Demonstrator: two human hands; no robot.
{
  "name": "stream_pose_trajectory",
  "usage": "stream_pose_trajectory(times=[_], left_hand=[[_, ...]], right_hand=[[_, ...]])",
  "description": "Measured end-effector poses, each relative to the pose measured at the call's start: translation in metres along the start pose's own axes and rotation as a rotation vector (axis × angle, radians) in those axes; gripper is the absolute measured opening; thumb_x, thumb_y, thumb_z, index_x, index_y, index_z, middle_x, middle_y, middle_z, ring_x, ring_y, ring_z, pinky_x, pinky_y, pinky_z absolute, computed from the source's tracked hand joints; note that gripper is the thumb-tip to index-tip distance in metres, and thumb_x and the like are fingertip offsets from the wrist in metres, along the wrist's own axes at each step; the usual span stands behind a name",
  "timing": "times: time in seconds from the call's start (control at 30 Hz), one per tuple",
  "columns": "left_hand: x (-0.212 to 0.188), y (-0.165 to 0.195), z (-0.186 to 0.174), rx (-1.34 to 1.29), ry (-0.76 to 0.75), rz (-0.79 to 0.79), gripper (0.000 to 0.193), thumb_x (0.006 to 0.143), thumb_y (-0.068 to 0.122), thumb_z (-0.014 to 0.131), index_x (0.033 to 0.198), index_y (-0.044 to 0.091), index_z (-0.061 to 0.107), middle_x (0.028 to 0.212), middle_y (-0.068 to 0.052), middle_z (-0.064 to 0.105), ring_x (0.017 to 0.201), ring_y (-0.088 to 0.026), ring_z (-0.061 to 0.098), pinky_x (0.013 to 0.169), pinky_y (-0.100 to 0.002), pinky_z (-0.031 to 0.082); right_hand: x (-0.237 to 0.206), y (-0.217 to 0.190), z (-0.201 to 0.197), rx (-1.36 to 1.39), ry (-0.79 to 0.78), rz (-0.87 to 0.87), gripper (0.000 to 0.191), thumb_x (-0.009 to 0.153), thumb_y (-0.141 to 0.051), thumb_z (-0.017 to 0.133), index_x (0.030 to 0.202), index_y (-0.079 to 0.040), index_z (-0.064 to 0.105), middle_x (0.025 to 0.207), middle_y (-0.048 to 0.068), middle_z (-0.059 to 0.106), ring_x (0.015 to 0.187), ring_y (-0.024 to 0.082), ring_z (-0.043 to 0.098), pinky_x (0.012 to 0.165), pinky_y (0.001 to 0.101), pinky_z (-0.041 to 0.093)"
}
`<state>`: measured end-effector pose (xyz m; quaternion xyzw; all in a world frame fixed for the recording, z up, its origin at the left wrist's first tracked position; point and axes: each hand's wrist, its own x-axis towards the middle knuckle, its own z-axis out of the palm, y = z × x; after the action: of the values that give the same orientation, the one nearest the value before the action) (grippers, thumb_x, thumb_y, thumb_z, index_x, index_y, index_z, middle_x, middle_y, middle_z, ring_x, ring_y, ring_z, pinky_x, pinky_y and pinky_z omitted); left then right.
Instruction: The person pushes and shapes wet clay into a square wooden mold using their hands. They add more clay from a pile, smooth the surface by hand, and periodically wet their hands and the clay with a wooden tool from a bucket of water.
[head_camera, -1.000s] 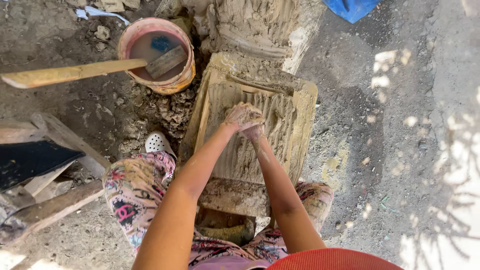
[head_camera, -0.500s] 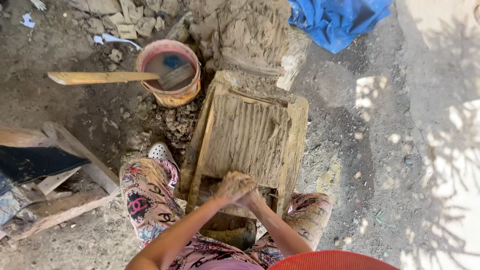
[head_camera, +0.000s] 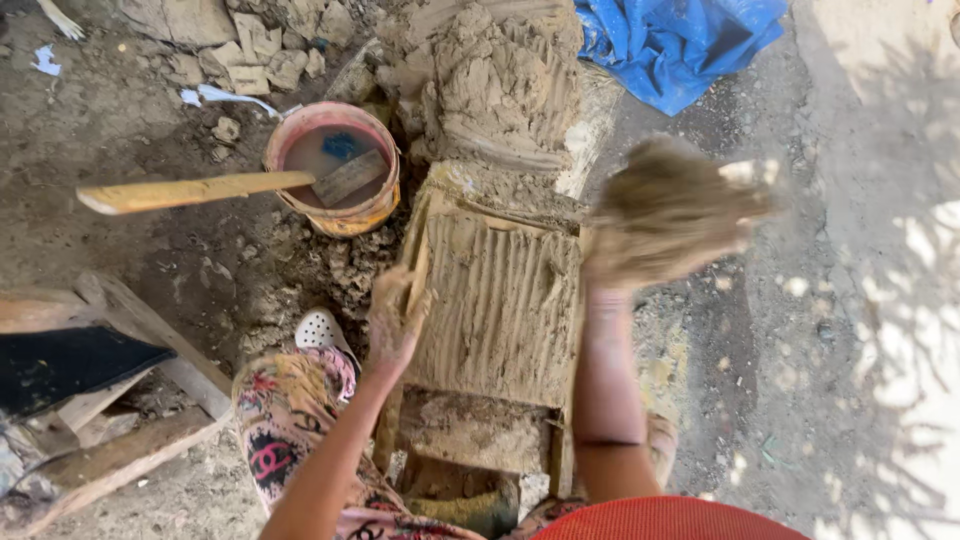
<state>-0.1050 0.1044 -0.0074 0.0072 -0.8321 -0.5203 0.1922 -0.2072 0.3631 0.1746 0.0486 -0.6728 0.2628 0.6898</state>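
A person's mud-caked right hand (head_camera: 640, 250) lifts a blurred lump of clay (head_camera: 672, 208) above the right edge of a wooden mould (head_camera: 500, 300), fingers apparently cupped beneath it, though motion smears the grasp. The left hand (head_camera: 395, 322) rests on the mould's left rail, fingers curled over it and holding nothing else. The mould's packed clay surface is scored with ridges; its near end is cut off behind the arms. Beyond stand a clay heap (head_camera: 500, 80), a pink bucket (head_camera: 335, 180) crossed by a wooden paddle (head_camera: 200, 190), and a partly cropped blue tarp (head_camera: 670, 45).
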Motion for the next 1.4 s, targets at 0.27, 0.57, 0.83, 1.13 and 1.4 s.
stream_pose_trajectory(times=[0.27, 0.57, 0.83, 1.13, 1.4], left_hand=[[0.026, 0.007, 0.029, -0.015, -0.127, 0.093, 0.038, 0.103, 0.04, 0.063, 0.135, 0.019, 0.065, 0.144, -0.005, 0.063, 0.139, -0.023, 0.056, 0.123, -0.048, 0.043], [0.137, -0.012, 0.146, 0.058, -0.421, 0.268, 0.051, 0.084, 0.064, 0.069, 0.121, 0.028, 0.068, 0.16, -0.009, 0.043, 0.154, -0.04, 0.034, 0.119, -0.053, 0.031], [0.128, -0.039, 0.163, 0.295, -0.532, 0.194, 0.063, 0.079, 0.07, 0.072, 0.122, 0.025, 0.069, 0.156, -0.017, 0.046, 0.147, -0.041, 0.036, 0.12, -0.059, 0.027], [0.022, -0.022, 0.123, 0.44, -0.611, 0.12, 0.051, 0.083, 0.065, 0.064, 0.116, 0.028, 0.071, 0.13, -0.01, 0.056, 0.122, -0.034, 0.051, 0.105, -0.055, 0.043], [-0.106, -0.043, 0.093, 0.383, -0.492, 0.258, 0.049, 0.087, 0.065, 0.065, 0.112, 0.023, 0.072, 0.117, -0.012, 0.058, 0.102, -0.029, 0.054, 0.091, -0.048, 0.049]], right_hand=[[-0.212, 0.002, 0.016, -0.073, -1.589, 0.552, 0.073, 0.087, -0.061, 0.062, 0.15, -0.025, 0.054, 0.149, 0.007, 0.06, 0.133, 0.028, 0.06, 0.116, 0.0446, 0.05], [-0.222, 0.003, 0.073, 0.47, -1.336, 0.903, 0.059, 0.091, -0.047, 0.055, 0.147, -0.026, 0.052, 0.142, 0.005, 0.059, 0.123, 0.021, 0.061, 0.106, 0.0365, 0.053], [-0.241, 0.015, 0.063, 0.974, -1.036, 1.485, 0.047, 0.09, -0.039, 0.056, 0.134, -0.024, 0.056, 0.128, 0.005, 0.062, 0.108, 0.018, 0.063, 0.093, 0.0337, 0.054], [-0.262, -0.023, -0.032, 0.397, -1.491, 0.946, 0.033, 0.088, -0.03, 0.057, 0.12, -0.022, 0.061, 0.111, 0.004, 0.065, 0.092, 0.016, 0.065, 0.078, 0.0306, 0.056], [-0.277, -0.079, -0.141, 0.2, -1.614, 0.564, 0.022, 0.087, -0.022, 0.058, 0.108, -0.019, 0.065, 0.097, 0.004, 0.068, 0.078, 0.014, 0.066, 0.064, 0.0279, 0.057]])
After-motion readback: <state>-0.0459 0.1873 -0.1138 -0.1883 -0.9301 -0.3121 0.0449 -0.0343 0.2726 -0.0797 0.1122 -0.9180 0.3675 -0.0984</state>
